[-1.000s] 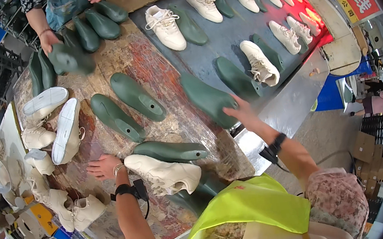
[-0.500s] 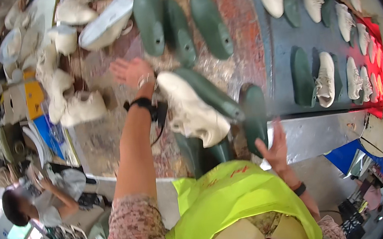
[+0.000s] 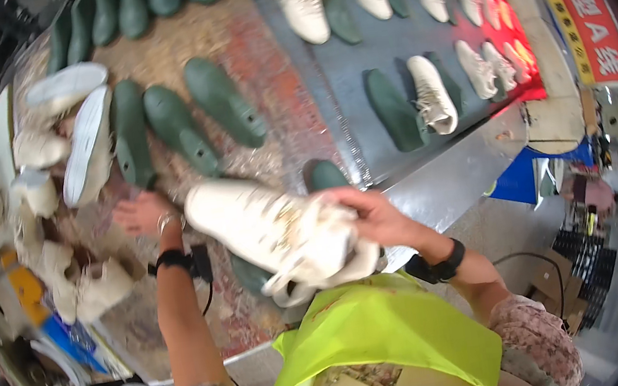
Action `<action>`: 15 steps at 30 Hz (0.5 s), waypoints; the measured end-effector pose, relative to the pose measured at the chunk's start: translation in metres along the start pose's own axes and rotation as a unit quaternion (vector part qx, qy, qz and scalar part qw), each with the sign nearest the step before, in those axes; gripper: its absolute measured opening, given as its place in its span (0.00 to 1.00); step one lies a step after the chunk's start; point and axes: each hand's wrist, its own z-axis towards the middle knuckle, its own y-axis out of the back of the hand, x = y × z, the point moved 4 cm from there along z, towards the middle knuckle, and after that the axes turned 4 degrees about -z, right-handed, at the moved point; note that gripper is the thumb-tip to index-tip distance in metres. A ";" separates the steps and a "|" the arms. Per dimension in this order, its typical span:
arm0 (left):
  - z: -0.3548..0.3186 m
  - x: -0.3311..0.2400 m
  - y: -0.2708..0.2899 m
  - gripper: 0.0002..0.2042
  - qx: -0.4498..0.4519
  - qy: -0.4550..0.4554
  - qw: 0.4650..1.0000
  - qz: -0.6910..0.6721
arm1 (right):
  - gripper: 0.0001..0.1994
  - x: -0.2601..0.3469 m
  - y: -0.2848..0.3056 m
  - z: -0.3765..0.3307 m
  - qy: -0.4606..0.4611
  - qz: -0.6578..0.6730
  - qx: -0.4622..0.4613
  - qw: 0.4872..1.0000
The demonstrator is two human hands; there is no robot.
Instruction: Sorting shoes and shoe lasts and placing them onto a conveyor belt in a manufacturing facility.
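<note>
A white shoe (image 3: 271, 233) is held close to the body, above the near edge of the table (image 3: 228, 55). The right hand (image 3: 371, 216) is closed over its heel end, fingers curled across the soft upper. The left hand (image 3: 141, 213) lies open and flat on the table just beside the shoe's toe; whether it touches the toe cannot be told.

Several risks can be judged from this. The shoe is gripped at one end only, so its long toe end could sag or twist out of the fingers if the grip is loosened. The upper looks loose and crumpled near the right hand, and a lace or flap could be caught under the fingers or snagged on the dark green shoe form (image 3: 322, 175) that stands just behind it.

The table is crowded. A row of green shoe forms (image 3: 179, 128) lies just beyond the left hand, and a heap of white shoe parts (image 3: 38, 150) is piled at the left; any of these could be knocked or shoved aside by a careless sweep of the forearm. The shoe is also held near the table's edge, so if it were dropped it might fall to the floor rather than land on the table.

Further off, finished white shoes (image 3: 433, 95) are laid out on a grey belt (image 3: 376, 47), well apart from both hands and unlikely to be disturbed.
</note>
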 end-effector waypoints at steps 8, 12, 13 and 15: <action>-0.006 -0.022 0.004 0.26 0.074 0.037 0.996 -0.037 | 0.22 -0.105 0.197 -0.042 -0.001 -0.064 -0.416 0.907; -0.011 -0.020 -0.002 0.27 0.071 0.031 0.997 -0.005 | 0.24 -0.153 0.230 -0.049 -0.034 -0.253 -0.499 0.828; -0.008 -0.019 -0.005 0.26 0.071 0.032 0.997 0.012 | 0.23 -0.155 0.233 -0.045 -0.098 -0.342 -0.485 0.799; -0.006 -0.015 -0.011 0.26 0.072 0.025 0.997 0.028 | 0.23 -0.147 0.232 -0.042 -0.181 -0.463 -0.434 0.751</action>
